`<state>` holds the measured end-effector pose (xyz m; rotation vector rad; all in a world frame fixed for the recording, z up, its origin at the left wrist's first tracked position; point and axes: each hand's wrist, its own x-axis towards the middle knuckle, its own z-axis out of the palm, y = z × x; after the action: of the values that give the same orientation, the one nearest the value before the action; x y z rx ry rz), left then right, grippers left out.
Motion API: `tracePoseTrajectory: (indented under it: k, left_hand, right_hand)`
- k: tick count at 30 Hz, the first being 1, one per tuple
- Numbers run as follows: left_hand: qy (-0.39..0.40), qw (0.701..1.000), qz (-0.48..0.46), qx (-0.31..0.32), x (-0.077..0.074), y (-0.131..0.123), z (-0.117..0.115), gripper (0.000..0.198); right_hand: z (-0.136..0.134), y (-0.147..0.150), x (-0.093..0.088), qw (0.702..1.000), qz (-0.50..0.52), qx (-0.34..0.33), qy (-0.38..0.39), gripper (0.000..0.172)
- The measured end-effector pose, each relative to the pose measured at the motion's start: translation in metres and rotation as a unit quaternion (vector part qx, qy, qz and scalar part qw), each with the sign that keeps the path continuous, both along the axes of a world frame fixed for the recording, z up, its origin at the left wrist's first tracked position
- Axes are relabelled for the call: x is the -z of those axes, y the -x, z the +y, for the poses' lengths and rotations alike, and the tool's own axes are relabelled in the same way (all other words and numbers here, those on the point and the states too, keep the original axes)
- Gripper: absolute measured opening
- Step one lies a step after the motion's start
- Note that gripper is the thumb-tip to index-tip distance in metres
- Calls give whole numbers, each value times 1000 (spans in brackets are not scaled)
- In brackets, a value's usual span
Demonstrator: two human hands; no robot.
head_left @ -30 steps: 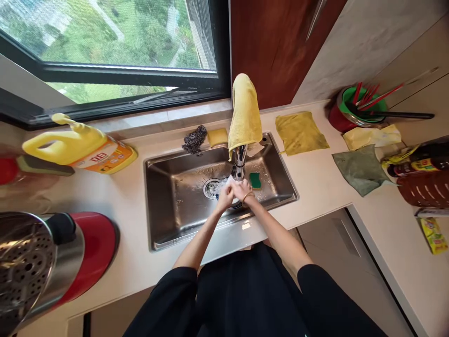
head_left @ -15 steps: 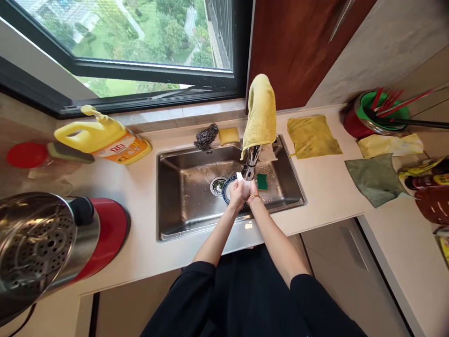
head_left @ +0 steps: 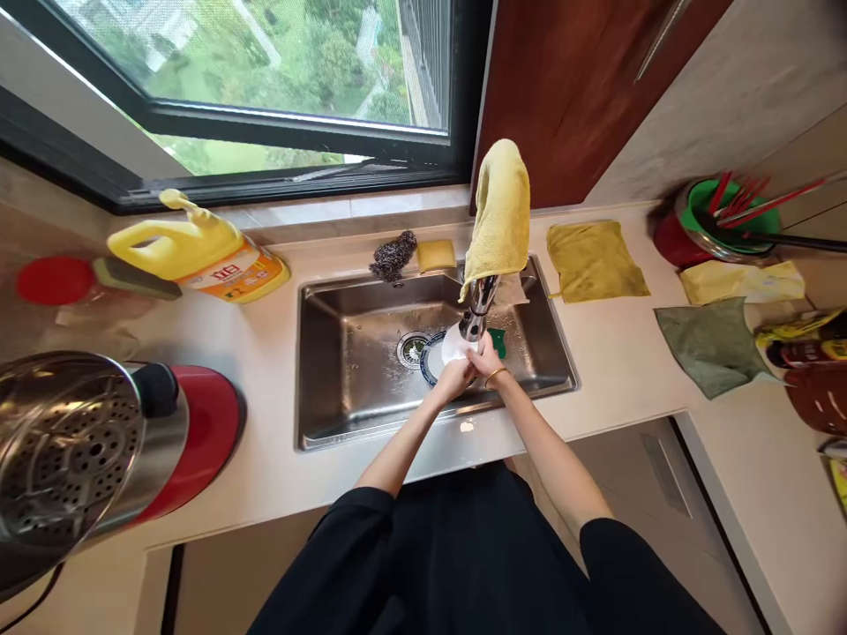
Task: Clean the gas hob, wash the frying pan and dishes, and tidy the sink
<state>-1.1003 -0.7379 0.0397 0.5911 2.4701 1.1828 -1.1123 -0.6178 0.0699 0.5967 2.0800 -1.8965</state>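
Both my hands are over the sink (head_left: 357, 370), below the faucet head (head_left: 472, 326). They hold a small white round dish (head_left: 453, 342); whether it is a bowl or a saucer I cannot tell. My left hand (head_left: 454, 379) grips its near side with curled fingers. My right hand (head_left: 488, 360), with a thin bangle at the wrist, is closed on its right edge. Beneath them a blue-rimmed plate (head_left: 427, 360) lies in the sink beside the drain (head_left: 411, 351). Just behind my right hand is a green sponge (head_left: 498, 342), partly hidden.
A yellow cloth (head_left: 501, 212) hangs over the faucet. At the sink's back edge are a steel scourer (head_left: 393, 256) and a yellow sponge (head_left: 436, 256). A yellow detergent jug (head_left: 218, 260) and a red-based appliance (head_left: 202, 432) stand left; cloths (head_left: 592, 260) lie right.
The white dish has tipped and shows more of its round face. My right hand has shifted right and turned across it; my left hand has moved slightly nearer me.
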Motion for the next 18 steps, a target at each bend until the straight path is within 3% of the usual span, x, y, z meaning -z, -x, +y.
tracePoseTrajectory:
  k: [4, 6, 8, 10, 12, 15, 18]
  left_hand:
    - [8, 997, 3, 73, 5, 3, -13, 30]
    - [67, 993, 17, 91, 13, 6, -31, 40]
    - [172, 981, 21, 84, 24, 6, -46, 51]
    - [242, 965, 9, 98, 39, 3, -53, 55]
    - [264, 956, -10, 130, 52, -3, -49, 56]
    - [272, 951, -32, 142, 67, -12, -35, 52]
    - [276, 952, -51, 123, 73, -15, -27, 49]
  right_hand:
    - [16, 1, -7, 984, 71, -74, -149, 73]
    - [29, -2, -12, 964, 91, -90, -235, 74]
    - [47, -6, -15, 945, 114, -64, -298, 73]
    - [70, -9, -16, 943, 125, 24, -308, 71]
    - [96, -7, -14, 951, 99, 165, -241, 63]
    - [134, -1, -8, 931, 20, 362, -35, 46]
    - [163, 3, -1, 890, 8, 441, 114, 39]
